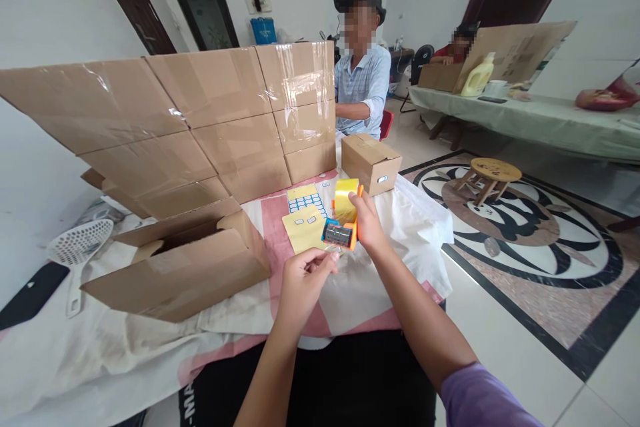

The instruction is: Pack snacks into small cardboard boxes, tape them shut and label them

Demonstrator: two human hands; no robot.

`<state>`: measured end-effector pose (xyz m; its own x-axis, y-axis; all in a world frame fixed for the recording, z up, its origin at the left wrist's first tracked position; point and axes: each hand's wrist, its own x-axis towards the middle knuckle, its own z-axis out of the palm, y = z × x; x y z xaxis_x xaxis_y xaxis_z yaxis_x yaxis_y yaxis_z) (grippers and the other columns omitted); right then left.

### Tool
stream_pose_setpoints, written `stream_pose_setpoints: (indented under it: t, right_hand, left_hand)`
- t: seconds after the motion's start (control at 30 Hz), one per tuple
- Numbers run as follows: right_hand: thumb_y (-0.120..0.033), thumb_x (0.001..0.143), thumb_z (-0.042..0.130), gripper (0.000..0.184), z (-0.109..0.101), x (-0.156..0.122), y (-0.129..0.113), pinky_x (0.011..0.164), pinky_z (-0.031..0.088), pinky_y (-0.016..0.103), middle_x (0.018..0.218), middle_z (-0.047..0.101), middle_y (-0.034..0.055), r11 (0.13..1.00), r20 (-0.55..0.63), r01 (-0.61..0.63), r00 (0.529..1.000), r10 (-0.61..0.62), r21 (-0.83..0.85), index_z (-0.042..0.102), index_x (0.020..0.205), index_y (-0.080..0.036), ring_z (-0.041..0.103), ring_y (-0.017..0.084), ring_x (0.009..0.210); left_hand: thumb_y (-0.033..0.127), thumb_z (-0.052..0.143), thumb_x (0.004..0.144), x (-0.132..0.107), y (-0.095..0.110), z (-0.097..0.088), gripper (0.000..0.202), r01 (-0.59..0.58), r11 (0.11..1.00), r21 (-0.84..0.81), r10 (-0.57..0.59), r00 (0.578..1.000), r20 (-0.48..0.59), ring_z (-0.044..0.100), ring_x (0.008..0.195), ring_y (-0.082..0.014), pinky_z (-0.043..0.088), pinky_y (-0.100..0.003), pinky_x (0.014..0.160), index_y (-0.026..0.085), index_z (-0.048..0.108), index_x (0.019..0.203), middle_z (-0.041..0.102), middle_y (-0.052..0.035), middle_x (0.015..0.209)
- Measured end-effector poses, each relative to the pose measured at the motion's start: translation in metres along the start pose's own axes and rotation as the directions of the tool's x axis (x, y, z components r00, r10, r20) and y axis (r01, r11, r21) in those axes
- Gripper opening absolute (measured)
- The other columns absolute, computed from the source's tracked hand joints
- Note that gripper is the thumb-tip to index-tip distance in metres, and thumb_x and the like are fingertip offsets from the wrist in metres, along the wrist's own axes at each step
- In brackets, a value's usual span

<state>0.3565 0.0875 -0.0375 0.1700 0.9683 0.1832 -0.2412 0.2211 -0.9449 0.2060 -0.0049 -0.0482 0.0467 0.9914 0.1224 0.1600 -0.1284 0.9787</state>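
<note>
My right hand grips an orange tape dispenser with a roll of yellowish clear tape, held above the table. My left hand is closed in a pinch just below the dispenser's blade end, holding the loose end of the tape. An open cardboard box lies on its side to the left of my hands. Behind the dispenser lie two yellow sticker sheets on the cloth.
A taped cardboard wall stands across the table's back. A small sealed box sits at the far right corner. A white slotted scoop and a black phone lie left. A person in a blue shirt sits behind; another works at a far table.
</note>
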Motion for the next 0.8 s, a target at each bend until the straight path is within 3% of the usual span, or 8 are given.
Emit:
stream_pose_setpoints:
  t: [0.17,0.27,0.33,0.43,0.57,0.7,0.8]
  right_hand:
    - [-0.057,0.073,0.067,0.038,-0.025,0.021,-0.004,0.075,0.058,0.041,0.083,0.068,0.0026,0.988,-0.177,0.005,0.984,0.023,0.157,0.058,0.091,-0.024,0.069,0.028,0.086]
    - [-0.057,0.073,0.067,0.043,-0.049,0.037,-0.006,0.072,0.059,0.042,0.084,0.07,0.0032,0.981,-0.22,0.059,0.975,-0.017,0.186,0.058,0.099,-0.024,0.07,0.029,0.082]
    - [-0.056,0.077,0.068,0.043,-0.062,0.044,-0.006,0.071,0.059,0.043,0.087,0.071,0.004,0.985,-0.171,0.112,0.981,-0.088,0.133,0.059,0.104,-0.024,0.071,0.028,0.082]
    - [-0.054,0.079,0.071,0.043,-0.07,0.052,0.002,0.078,0.059,0.042,0.095,0.073,0.0059,0.991,0.002,0.134,0.991,-0.134,0.008,0.061,0.107,-0.023,0.07,0.027,0.087]
    - [-0.038,0.066,0.077,0.039,-0.064,0.059,0.022,0.083,0.057,0.037,0.096,0.073,0.004,0.978,0.161,0.059,0.987,-0.027,-0.199,0.064,0.098,-0.021,0.068,0.023,0.089]
    - [-0.028,0.058,0.072,0.031,-0.06,0.059,0.033,0.068,0.055,0.034,0.081,0.07,0.0011,0.96,0.128,-0.027,0.99,0.065,-0.277,0.063,0.087,-0.019,0.065,0.022,0.075]
    - [-0.032,0.064,0.064,0.018,-0.066,0.059,0.028,0.066,0.053,0.035,0.07,0.064,0.0006,0.932,0.001,-0.091,0.995,0.098,-0.35,0.061,0.077,-0.02,0.063,0.023,0.071]
  left_hand:
    - [0.046,0.071,0.085,-0.001,-0.002,-0.002,0.036,0.04,0.999,0.009,-0.04,0.999,0.029,0.056,0.061,-0.0146,0.041,-0.025,0.059,0.018,0.069,0.062,0.068,-0.0019,0.061]
    - [0.048,0.071,0.085,0.0,-0.004,-0.008,0.036,0.034,0.999,0.015,-0.034,0.999,0.004,0.058,0.063,-0.0149,0.041,-0.025,0.06,0.019,0.071,0.064,0.07,-0.0021,0.065]
    - [0.05,0.072,0.084,0.002,-0.005,-0.012,0.036,0.026,1.0,0.016,-0.026,0.999,-0.019,0.059,0.064,-0.0154,0.043,-0.025,0.06,0.019,0.072,0.066,0.071,-0.0024,0.066]
    - [0.048,0.072,0.084,0.004,-0.003,-0.018,0.034,0.004,1.0,-0.006,-0.004,0.998,-0.063,0.064,0.069,-0.0173,0.048,-0.025,0.064,0.019,0.073,0.068,0.073,-0.0032,0.069]
    - [0.045,0.073,0.085,0.002,0.002,-0.025,0.026,-0.053,0.998,-0.042,0.047,0.992,-0.12,0.072,0.088,-0.0222,0.056,-0.03,0.081,0.02,0.078,0.084,0.078,-0.0054,0.083]
    - [0.044,0.074,0.085,-0.002,0.006,-0.033,0.032,-0.065,0.996,-0.057,0.052,0.978,-0.204,0.072,0.104,-0.0254,0.057,-0.036,0.092,0.021,0.078,0.107,0.08,-0.0078,0.1]
    - [0.043,0.074,0.085,-0.004,0.01,-0.04,0.035,-0.071,0.995,-0.065,0.05,0.961,-0.271,0.072,0.107,-0.0268,0.059,-0.038,0.091,0.022,0.077,0.113,0.078,-0.0082,0.111]
